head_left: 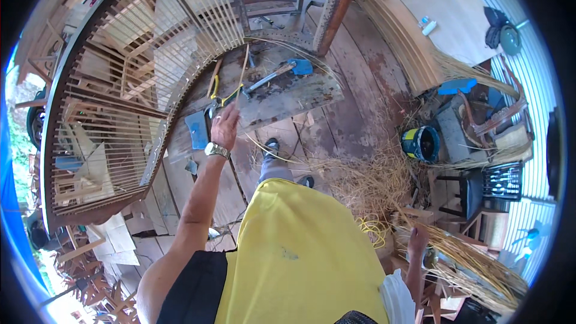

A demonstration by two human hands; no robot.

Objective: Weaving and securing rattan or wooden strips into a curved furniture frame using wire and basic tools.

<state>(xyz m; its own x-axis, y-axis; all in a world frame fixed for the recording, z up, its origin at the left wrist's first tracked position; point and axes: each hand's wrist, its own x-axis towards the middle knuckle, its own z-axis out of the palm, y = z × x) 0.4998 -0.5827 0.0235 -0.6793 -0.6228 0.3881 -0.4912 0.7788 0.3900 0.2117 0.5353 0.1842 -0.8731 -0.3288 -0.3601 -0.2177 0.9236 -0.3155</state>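
My left hand (225,127), with a metal watch at its wrist, is stretched forward with its fingers drawn together. A thin rattan strip (242,75) runs up from its fingertips toward the curved slatted frame (165,99). Just beyond these fingers lie yellow-handled pliers (224,97), and a blue-headed hammer (277,75) rests on a worn board (294,97). Out to the right, my right hand (418,241) is closed on a rattan strand beside a long bundle of rattan strips (474,258). Its fingers show only partly.
Loose rattan shavings (375,183) cover the plank floor to the right, around a yellow-and-black bucket (420,143). A coil of yellow strip (373,231) lies near the bundle. Upright wooden posts (341,9) stand ahead. A blue piece (196,131) lies left of my hand.
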